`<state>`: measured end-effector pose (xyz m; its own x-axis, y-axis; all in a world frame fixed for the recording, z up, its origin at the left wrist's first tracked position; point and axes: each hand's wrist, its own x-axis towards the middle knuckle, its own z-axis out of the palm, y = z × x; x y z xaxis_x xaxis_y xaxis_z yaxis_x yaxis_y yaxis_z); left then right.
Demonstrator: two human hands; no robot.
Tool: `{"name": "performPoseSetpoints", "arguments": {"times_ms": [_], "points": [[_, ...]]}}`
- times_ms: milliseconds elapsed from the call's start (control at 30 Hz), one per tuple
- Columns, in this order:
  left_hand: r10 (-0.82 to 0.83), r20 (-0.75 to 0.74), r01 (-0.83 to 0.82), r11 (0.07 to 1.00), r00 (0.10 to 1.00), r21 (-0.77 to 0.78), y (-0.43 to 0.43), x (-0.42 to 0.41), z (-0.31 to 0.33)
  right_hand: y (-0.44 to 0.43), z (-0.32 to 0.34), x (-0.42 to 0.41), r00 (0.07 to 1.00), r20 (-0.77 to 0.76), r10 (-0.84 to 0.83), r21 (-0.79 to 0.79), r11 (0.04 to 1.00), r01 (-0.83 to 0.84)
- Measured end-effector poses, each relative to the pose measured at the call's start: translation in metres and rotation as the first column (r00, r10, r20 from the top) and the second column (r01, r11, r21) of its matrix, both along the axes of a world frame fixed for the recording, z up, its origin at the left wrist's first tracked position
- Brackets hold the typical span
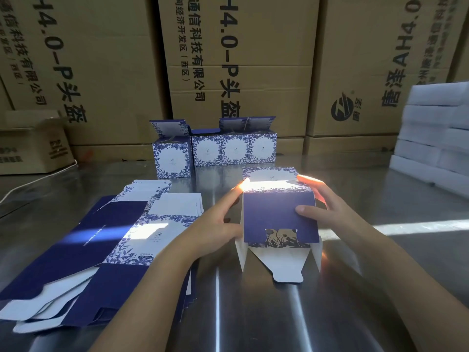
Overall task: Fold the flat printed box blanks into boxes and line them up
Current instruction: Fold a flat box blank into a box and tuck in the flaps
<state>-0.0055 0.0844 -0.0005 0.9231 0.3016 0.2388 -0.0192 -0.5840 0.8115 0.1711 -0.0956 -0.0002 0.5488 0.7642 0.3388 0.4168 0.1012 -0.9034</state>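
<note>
Hands (215, 222) (330, 212) around half-folded box (276, 214)

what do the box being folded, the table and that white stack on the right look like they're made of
Half-folded box: thin printed paperboard, it seems; plain white inside, crisp creases, a smooth dark blue face.
Table: metal, probably stainless steel; brushed streaks and mirror-like glare.
White stack: perhaps foam or white card; matte blocks, too blurred to tell.
</note>
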Motion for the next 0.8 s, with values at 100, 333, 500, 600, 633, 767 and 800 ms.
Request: {"name": "performPoseSetpoints", "arguments": {"times_ms": [100,333,500,600,633,767,800], "points": [[0.016,-0.011,-0.016,1.000,1.000,-0.021,-0.002,-0.001,0.001,0.001,-0.002,0.001,0.999,0.026,-0.036,-0.010,0.999,0.036],[0.086,0.000,-0.086,0.996,0.996,0.000,-0.001,0.004,-0.005,0.003,-0.001,0.001,0.992,0.067,-0.107,0.013,0.994,0.106],[0.176,0.114,-0.184,0.980,0.978,0.069,-0.004,0.009,-0.007,0.003,-0.001,-0.002,0.997,0.021,-0.081,0.050,0.996,0.079],[0.216,0.225,-0.239,0.968,0.950,0.080,-0.009,0.009,-0.003,0.005,-0.001,-0.006,0.996,0.043,-0.076,0.053,0.996,0.074],[0.233,0.260,-0.260,0.962,0.937,0.077,-0.009,0.008,-0.001,0.005,-0.001,-0.007,0.996,0.050,-0.071,0.040,0.997,0.069],[0.234,0.343,-0.265,0.963,0.910,0.047,-0.010,0.004,0.004,0.006,-0.001,-0.012,0.996,0.073,-0.060,-0.017,0.998,0.061],[0.221,0.350,-0.249,0.968,0.910,0.036,-0.011,0.004,0.005,0.006,0.000,-0.013,0.995,0.078,-0.060,-0.017,0.998,0.061]]}}
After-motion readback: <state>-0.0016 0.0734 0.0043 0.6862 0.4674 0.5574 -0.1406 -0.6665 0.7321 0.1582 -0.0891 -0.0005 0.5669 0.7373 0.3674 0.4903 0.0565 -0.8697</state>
